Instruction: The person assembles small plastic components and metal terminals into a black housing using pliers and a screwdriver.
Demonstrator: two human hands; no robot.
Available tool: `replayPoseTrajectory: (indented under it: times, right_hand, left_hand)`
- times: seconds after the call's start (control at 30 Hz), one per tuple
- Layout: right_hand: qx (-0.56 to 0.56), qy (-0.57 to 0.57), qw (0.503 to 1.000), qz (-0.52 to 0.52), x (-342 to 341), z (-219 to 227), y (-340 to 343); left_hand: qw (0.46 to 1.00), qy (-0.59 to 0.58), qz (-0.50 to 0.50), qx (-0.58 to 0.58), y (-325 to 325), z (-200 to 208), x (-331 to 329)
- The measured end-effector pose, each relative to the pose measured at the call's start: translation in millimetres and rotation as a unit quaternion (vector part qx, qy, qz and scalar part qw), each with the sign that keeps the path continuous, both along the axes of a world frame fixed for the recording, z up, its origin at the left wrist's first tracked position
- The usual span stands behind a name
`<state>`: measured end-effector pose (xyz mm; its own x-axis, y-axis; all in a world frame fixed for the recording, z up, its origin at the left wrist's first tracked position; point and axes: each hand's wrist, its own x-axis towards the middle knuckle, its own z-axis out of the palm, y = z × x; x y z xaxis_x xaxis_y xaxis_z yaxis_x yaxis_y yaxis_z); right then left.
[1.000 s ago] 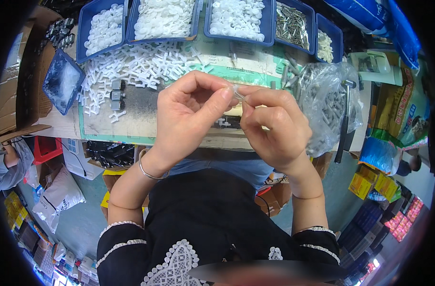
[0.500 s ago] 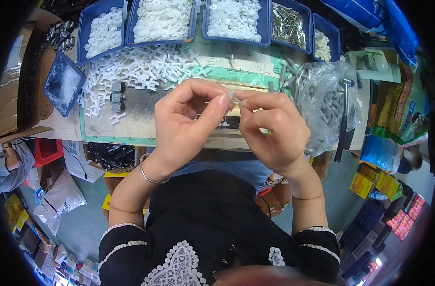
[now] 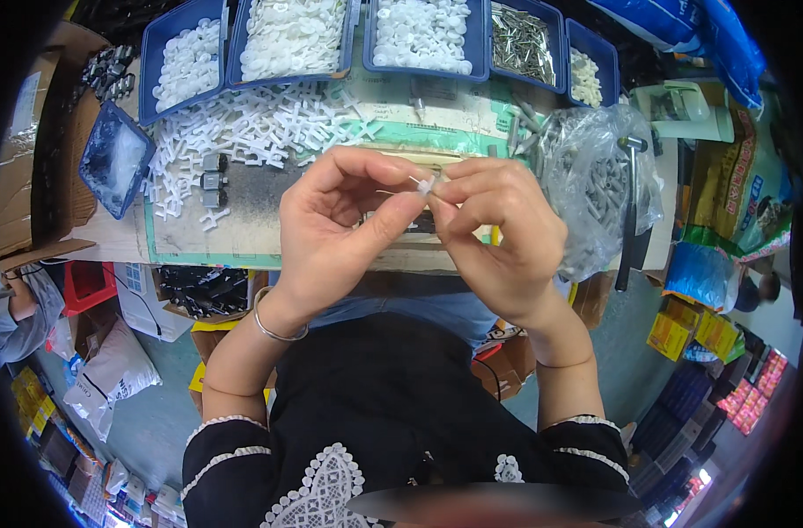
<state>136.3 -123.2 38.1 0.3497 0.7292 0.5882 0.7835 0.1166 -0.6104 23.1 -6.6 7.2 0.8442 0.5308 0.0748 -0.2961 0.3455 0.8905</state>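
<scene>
- I find both hands raised at the centre of the frame, above the worktable (image 3: 260,242), the working fingertips close together.
- Right hand (image 3: 502,233): thumb and forefinger are together, clamped on a small white piece (image 3: 425,186).
- Left hand (image 3: 335,233): thumb and forefinger stand on either side of that piece; I cannot tell whether they press on it. A metal bracelet (image 3: 261,317) rings this wrist.
- The small white piece is just above the frame's centre, between the two hands. Thin pale strands point left from it, though at this size I cannot settle its exact shape.
- Upper left of centre: I note a loose heap of white cross-shaped parts (image 3: 252,128) on the worktable, with a dark blocky part (image 3: 213,180) at its lower edge.
- Along the top: a row of blue bins (image 3: 428,74), holding white plastic pieces (image 3: 291,35), shiny metal pins (image 3: 524,44) and small cream pieces (image 3: 585,79).
- Left of the heap: a tilted blue tray (image 3: 91,167).
- Right of the hands: a clear plastic bag (image 3: 604,123) of grey cylindrical parts (image 3: 604,189), with a dark-handled hammer (image 3: 630,216) lying along its right side.
- Far left edge: I record another person's sleeve (image 3: 23,330).
</scene>
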Motion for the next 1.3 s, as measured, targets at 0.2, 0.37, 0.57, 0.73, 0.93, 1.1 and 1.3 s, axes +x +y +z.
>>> replayPoseTrajectory:
  times: [0.2,0.37,0.57,0.73,0.93,1.1,1.3]
  right_hand:
    - [-0.049,0.072,0.995,-0.048,-7,4,-7]
    - [-0.096,0.024,0.995,-0.001,-2,3,-15]
    - [-0.205,0.010,0.977,0.061,-18,-13,-39]
    - [-0.225,0.017,0.974,0.015,-24,-36,-44]
    - [-0.206,-0.037,0.976,-0.063,-17,-53,-37]
    - [-0.224,-0.072,0.969,-0.075,-12,-56,-37]
    - [-0.193,-0.101,0.970,-0.110,16,-53,-23]
  left_hand:
    - [0.996,-0.002,-0.002,0.086,-2,-1,-4]
    - [0.991,0.054,-0.040,0.119,-1,-2,-15]
    - [0.969,0.187,-0.165,0.001,-9,-11,-37]
    - [0.965,0.207,-0.159,-0.023,-16,-21,-48]
    - [0.946,0.212,-0.075,0.231,-17,-30,-51]
    - [0.915,0.195,-0.086,0.342,-19,-27,-47]
    - [0.908,0.149,-0.072,0.386,-26,-32,-43]
